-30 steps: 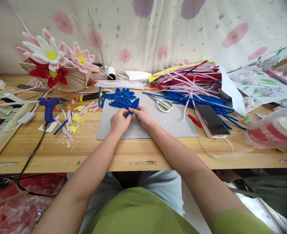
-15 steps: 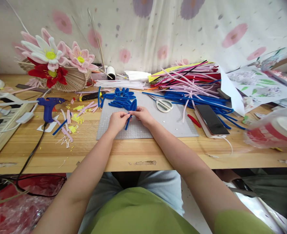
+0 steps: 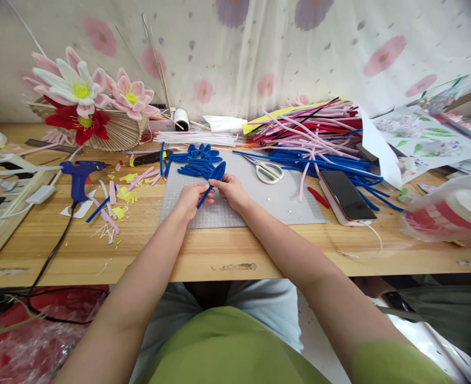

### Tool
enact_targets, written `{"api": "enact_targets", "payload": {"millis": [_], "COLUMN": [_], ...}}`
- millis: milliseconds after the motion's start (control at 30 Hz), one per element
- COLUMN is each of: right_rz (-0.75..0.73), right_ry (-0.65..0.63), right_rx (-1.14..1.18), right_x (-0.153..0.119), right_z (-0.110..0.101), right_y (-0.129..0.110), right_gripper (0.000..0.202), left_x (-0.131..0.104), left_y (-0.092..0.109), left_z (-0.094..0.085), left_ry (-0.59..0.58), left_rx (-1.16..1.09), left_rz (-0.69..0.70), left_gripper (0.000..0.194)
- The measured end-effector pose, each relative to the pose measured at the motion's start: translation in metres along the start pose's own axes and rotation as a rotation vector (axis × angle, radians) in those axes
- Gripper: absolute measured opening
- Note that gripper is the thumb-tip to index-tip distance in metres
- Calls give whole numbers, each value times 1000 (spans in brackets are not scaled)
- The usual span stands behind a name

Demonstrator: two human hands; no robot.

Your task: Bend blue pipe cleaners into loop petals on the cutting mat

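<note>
Between my two hands is a blue pipe cleaner (image 3: pixel 218 172) bent into a petal-like loop, its straight tail pointing down toward me. My left hand (image 3: pixel 195 199) is closed on the tail side, fingers pinched around it. My right hand (image 3: pixel 232 191) pinches the base of the loop with thumb and fingertips. Just beyond them, several blue shaped pipe-cleaner pieces (image 3: pixel 197 154) lie in a cluster on the grey cutting mat (image 3: pixel 259 210). White-handled scissors (image 3: pixel 269 173) rest on the mat to the right of my hands.
A blue glue gun (image 3: pixel 83 178) stands at left beside pink and yellow scraps (image 3: pixel 129 194). Loose blue pipe cleaners (image 3: pixel 319 160) and a pink and red bundle (image 3: pixel 307 125) lie at back right, near a phone (image 3: pixel 347 195). Fuzzy flowers (image 3: pixel 81 92) stand at back left.
The blue petal piece has tilted, its top leaning further right and its tail swinging left toward my left hand. Both hands stay close together at nearly the same spot.
</note>
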State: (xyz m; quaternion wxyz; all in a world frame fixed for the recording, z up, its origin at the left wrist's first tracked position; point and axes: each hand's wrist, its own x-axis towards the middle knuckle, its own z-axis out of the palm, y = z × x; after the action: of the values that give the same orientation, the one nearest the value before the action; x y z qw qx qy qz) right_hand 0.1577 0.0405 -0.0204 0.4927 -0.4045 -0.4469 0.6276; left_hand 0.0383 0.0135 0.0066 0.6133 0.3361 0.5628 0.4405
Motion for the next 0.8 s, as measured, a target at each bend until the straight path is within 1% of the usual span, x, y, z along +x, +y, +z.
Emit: {"api": "enact_targets", "payload": {"millis": [33,67,133,200,233,267,300,367,467,567,667,733,800], "right_rz": [5,10,10,1,-5,-7,-8,-5,7,26,27,-5,-40], "right_ry": [38,80,161,216,232,243,253,267,281,263,208,167,130], "right_rx": [9,18,39,64,77,88,97,110,115,115,98,86,68], "right_x": [1,1,2,2,2,2,2,2,2,1,1,0,0], "right_z": [1,2,3,5,6,7,7,7,7,6,5,4,2], "right_y": [0,0,0,-1,-2,-2,-2,-2,-2,-2,-2,-1,-1], "right_gripper": [33,31,27,23,22,20,20,20,24,25,26,27,30], "left_x": [0,-1,-2,-5,-6,-7,-7,-6,-3,-1,-1,-1,2], "left_y": [-3,-5,-9,-12,-13,-14,-14,-16,-17,-17,-16,-16,-16], "left_z": [1,1,2,2,2,2,2,3,4,4,4,3,1], "left_ry": [43,101,231,322,348,362,368,378,376,362,344,329,299], "left_rx": [81,190,456,713,819,906,978,1079,1125,1121,1087,1038,939], "left_rz": [89,208,497,754,840,895,929,954,939,921,900,874,827], "left_gripper": [8,10,20,28,28,27,24,20,18,19,18,15,11]}}
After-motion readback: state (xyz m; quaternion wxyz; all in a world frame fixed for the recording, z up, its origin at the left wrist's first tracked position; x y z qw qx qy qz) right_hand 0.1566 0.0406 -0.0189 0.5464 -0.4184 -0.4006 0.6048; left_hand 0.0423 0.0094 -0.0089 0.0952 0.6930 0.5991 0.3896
